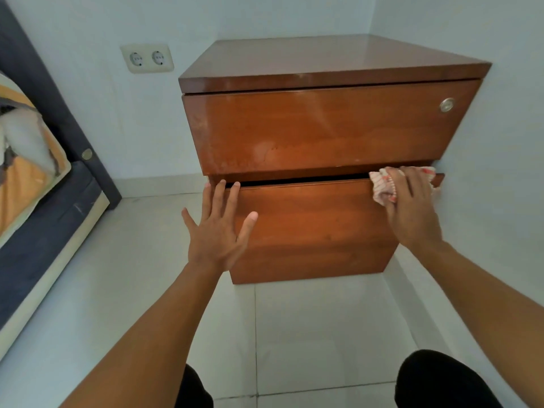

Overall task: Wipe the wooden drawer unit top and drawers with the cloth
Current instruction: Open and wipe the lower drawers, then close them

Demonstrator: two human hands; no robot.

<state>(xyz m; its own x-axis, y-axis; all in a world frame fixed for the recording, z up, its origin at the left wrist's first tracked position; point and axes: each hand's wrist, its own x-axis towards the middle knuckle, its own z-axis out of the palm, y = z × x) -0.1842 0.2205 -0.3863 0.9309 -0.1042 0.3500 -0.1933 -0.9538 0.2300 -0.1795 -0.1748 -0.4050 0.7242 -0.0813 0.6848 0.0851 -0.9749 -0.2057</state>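
Observation:
A glossy brown wooden drawer unit (309, 66) stands in the room corner. Its upper drawer (318, 128) is closed and has a round metal lock at the right. The lower drawer (312, 228) is pulled out a little, with a dark gap along its top edge. My left hand (219, 228) lies flat with fingers spread against the lower drawer's left front, fingertips at its top edge. My right hand (412, 207) presses a white cloth with red stripes (382, 187) onto the top right edge of the lower drawer.
A bed (35, 207) with a dark frame and an orange-patterned cover runs along the left. A double wall socket (147, 58) sits left of the unit. The right wall (506, 172) touches the unit's side. White floor tiles (309, 334) and my dark-clothed knees (435, 381) are below.

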